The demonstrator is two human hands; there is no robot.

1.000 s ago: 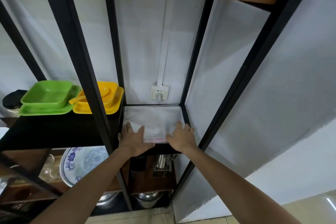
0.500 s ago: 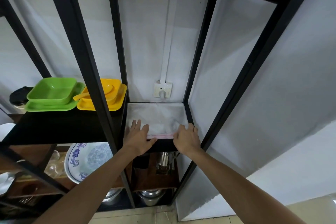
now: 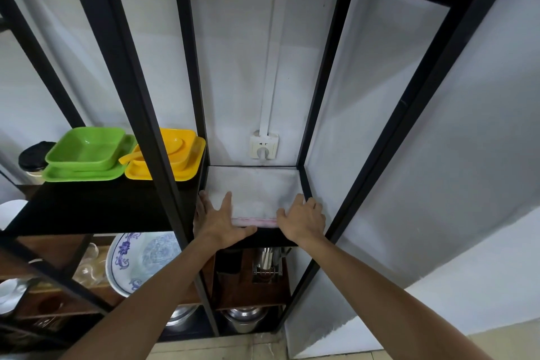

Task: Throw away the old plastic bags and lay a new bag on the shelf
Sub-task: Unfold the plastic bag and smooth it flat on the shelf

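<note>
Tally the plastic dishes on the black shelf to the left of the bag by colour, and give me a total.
Green: 2, a square bowl stacked on a tray.
Yellow: 3, a bowl, a spoon lying in it, and a tray underneath.
Total: 5.
</note>
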